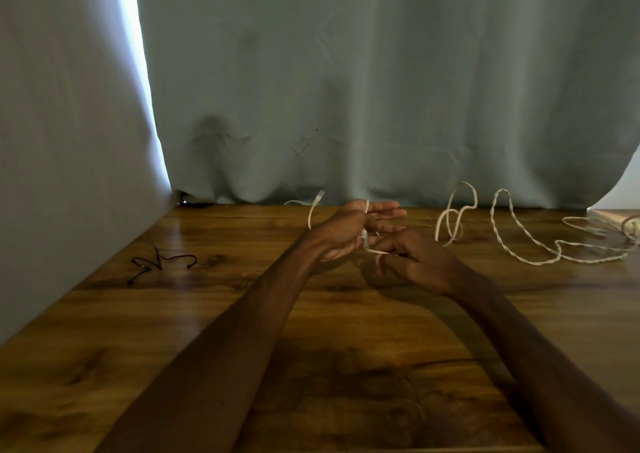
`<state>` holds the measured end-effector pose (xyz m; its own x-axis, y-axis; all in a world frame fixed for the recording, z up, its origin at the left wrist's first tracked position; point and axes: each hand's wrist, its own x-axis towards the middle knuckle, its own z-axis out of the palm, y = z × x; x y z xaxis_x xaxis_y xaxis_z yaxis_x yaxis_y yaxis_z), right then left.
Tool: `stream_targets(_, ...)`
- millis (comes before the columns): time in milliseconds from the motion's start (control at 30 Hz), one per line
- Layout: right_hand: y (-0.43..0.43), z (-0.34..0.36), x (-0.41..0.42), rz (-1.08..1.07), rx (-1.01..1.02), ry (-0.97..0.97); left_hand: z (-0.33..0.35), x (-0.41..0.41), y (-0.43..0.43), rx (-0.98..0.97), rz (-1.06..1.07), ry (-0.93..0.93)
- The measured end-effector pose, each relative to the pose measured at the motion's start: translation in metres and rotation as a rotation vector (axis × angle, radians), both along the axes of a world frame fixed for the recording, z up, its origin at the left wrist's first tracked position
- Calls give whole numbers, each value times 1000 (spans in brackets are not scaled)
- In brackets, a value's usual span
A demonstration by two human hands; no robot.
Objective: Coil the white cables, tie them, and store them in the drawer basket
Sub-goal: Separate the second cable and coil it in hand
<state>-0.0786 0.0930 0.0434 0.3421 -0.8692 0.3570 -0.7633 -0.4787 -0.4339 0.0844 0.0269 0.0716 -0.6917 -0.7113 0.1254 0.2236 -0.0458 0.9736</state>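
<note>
Both hands over mid-table, near far edge. Left hand [349, 231] fingers spread flat, thin white cable [313, 212] looped round them, clear plug end sticking up by curtain [381, 89]. Right hand [412, 258] pinching same cable's other run. Twisted white cord [519, 248] sprawled right, near table [173, 331] far edge. Black twist ties [157, 262] left, well apart. Near half of tabletop bare. Drawer basket not visible.
</note>
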Motion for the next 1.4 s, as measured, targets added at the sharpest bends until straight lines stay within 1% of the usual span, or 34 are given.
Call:
stream_targets(100, 4, 2, 4, 5, -4, -32, 1, 0, -1, 25, -17, 38)
stream_targets(233, 15, 9, 11, 71, 18, -2, 3, -2, -4, 136, 57, 111)
stream_targets(400, 14, 6, 13, 70, 98, 48, 3, -2, 0, 202, -83, 86)
stream_targets(467, 14, 5, 14, 72, 93, 64, 4, -4, 6, 166, -70, 74)
stream_targets(567, 15, 8, 10, 9, 60, 74, 7, -4, 13, 102, -43, 54)
stream_targets(733, 20, 17, 5, -61, -73, 136, 8, 2, 9, 113, -97, 128)
stream_targets(767, 21, 18, 4, -73, -106, 152, 7, 2, 8, 90, -95, 112)
stream_targets(833, 23, 19, 5, -83, -181, 178, 4, 1, 8, 4, -66, 22)
stream_targets(900, 25, 19, 6, -76, -253, 169, 4, -1, 8, -64, -30, -49)
stream_targets(1000, 26, 19, 6, -61, -349, 134, 8, -2, 9, -140, 15, -84)
stream_targets(1067, 27, 20, 5, -62, -417, 116, 9, -4, 9, -207, 82, -124)
stream_targets(1167, 31, 26, -1, -89, -537, 71, 5, -3, 6, -336, 203, -272)
stream_targets(1200, 32, 29, -5, -106, -574, 58, 4, -3, 6, -360, 213, -315)
stream_targets(1300, 34, 35, -15, -138, -592, -12, 3, 0, 11, -342, 166, -429)
stream_targets(1400, 33, 37, -23, -104, -555, -135, 4, -1, 12, -216, 20, -485)
